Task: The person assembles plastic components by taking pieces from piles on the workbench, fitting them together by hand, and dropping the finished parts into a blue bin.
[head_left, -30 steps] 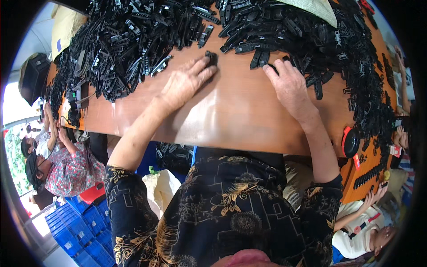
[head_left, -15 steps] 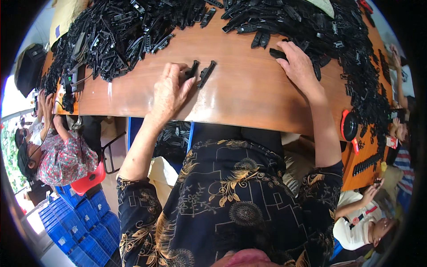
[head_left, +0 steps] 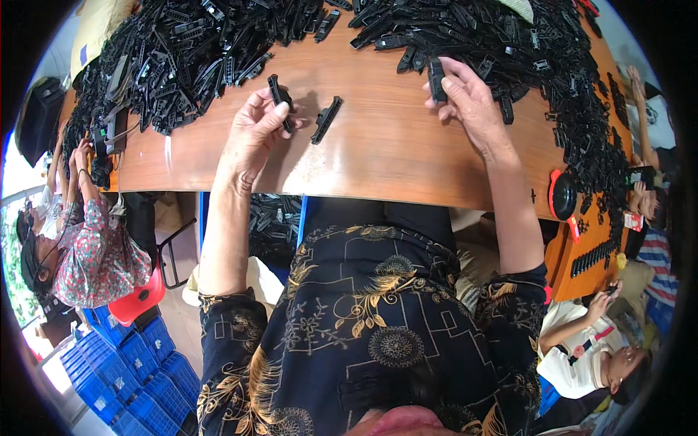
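Note:
My left hand (head_left: 259,125) is closed round a long, narrow black plastic part (head_left: 279,98), its thumb pressed along the side. On the other side, my right hand (head_left: 471,102) pinches a second black plastic part (head_left: 437,80) that points away from me. Between the hands, nearer the left one, a loose black plastic part (head_left: 326,120) lies slantwise on the brown wooden table (head_left: 385,156). Just past my right hand is the edge of a pile of black parts (head_left: 465,33). What exactly these parts belong to I cannot tell.
Another heap of black parts (head_left: 196,54) covers the table's far left. At the right edge sits a round black and red object (head_left: 563,195). A blue crate (head_left: 302,218) with black pieces is below the table edge. Co-workers sit left (head_left: 98,254) and right (head_left: 582,349).
My left hand has raised a black part off the table and turned it upright. My right hand has lifted another from beside the far pile and tilted it up. The view has shifted slightly.

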Demonstrator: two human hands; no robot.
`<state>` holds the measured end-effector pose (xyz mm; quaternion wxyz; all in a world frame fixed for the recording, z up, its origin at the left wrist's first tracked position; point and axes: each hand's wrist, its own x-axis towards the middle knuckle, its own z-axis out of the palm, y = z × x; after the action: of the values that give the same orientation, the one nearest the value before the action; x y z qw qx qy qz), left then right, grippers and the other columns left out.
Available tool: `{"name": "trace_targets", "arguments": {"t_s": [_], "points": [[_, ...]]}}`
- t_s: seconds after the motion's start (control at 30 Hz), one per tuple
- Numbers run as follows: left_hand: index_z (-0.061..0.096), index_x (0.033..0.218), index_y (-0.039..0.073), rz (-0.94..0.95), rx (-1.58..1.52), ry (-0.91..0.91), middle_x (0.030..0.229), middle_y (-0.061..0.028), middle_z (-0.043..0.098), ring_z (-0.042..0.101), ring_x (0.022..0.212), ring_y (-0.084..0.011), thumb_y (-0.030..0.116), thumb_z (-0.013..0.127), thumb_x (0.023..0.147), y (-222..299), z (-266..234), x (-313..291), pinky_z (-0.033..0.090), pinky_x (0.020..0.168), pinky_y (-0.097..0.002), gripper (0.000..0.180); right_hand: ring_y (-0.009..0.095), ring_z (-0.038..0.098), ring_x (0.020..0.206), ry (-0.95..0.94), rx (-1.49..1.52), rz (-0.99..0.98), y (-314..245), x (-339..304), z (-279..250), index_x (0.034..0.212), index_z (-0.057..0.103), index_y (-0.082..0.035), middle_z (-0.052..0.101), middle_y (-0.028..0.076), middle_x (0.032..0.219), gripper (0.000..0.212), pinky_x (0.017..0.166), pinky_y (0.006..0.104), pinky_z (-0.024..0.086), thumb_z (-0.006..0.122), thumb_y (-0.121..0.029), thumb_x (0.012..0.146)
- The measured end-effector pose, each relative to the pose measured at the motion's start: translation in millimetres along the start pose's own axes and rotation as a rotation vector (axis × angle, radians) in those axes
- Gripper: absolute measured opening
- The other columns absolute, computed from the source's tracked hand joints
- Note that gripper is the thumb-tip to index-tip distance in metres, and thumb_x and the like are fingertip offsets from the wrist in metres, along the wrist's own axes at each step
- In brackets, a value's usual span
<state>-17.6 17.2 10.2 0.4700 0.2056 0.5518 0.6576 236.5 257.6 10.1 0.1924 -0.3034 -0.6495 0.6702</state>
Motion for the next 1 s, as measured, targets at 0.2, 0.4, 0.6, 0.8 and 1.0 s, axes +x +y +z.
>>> {"name": "trace_targets", "arguments": {"t_s": [0.2, 0.4, 0.6, 0.8, 1.0], "points": [[0.052, 0.127, 0.003, 0.008, -0.133, -0.126, 0.109, -0.0138, 0.066, 0.067, 0.097, -0.0217, 0.006, 0.061, 0.091, -10, 41, -5, 0.056, 0.073, -0.026, 0.037, 0.01, 0.06, 0.075, -0.048, 0.441, 0.059, -8, -25, 49, 0.129, 0.049, 0.003, 0.063, 0.009, 0.093, 0.035, 0.059, 0.0179, 0.047, 0.053, -0.011, 0.097], [0.043, 0.138, 0.002, -0.005, -0.071, -0.163, 0.113, -0.0074, 0.062, 0.061, 0.105, -0.0163, 0.004, 0.059, 0.093, -16, 70, -8, 0.052, 0.085, -0.0257, 0.048, 0.007, 0.059, 0.075, -0.142, 0.364, -0.007, -11, -39, 91, 0.12, 0.057, 0.004, 0.065, 0.006, 0.09, 0.026, 0.062, 0.0182, 0.047, 0.053, -0.009, 0.098], [0.039, 0.139, 0.001, 0.063, 0.058, -0.164, 0.116, -0.0055, 0.059, 0.056, 0.108, -0.0127, 0.003, 0.052, 0.096, -15, 77, -11, 0.047, 0.094, -0.028, 0.045, 0.007, 0.059, 0.072, -0.071, 0.335, -0.044, -6, -37, 111, 0.118, 0.06, 0.003, 0.067, 0.005, 0.087, 0.024, 0.061, 0.0183, 0.047, 0.054, -0.007, 0.096], [0.04, 0.137, 0.001, 0.05, 0.141, -0.143, 0.113, -0.0065, 0.058, 0.056, 0.105, -0.012, 0.006, 0.056, 0.095, -18, 75, -26, 0.046, 0.092, -0.0258, 0.045, 0.006, 0.059, 0.069, 0.004, 0.232, -0.05, 3, -45, 118, 0.114, 0.062, 0.003, 0.065, 0.003, 0.083, 0.022, 0.06, 0.0188, 0.048, 0.058, -0.003, 0.093], [0.055, 0.121, 0.001, 0.077, 0.097, 0.076, 0.105, -0.0057, 0.062, 0.059, 0.098, -0.0114, 0.007, 0.063, 0.091, -31, 79, -36, 0.047, 0.087, -0.0261, 0.032, 0.017, 0.064, 0.074, 0.079, -0.027, -0.201, 5, -57, 135, 0.109, 0.06, 0.001, 0.067, 0.011, 0.089, 0.025, 0.066, 0.0286, 0.052, 0.068, -0.008, 0.087]]}}
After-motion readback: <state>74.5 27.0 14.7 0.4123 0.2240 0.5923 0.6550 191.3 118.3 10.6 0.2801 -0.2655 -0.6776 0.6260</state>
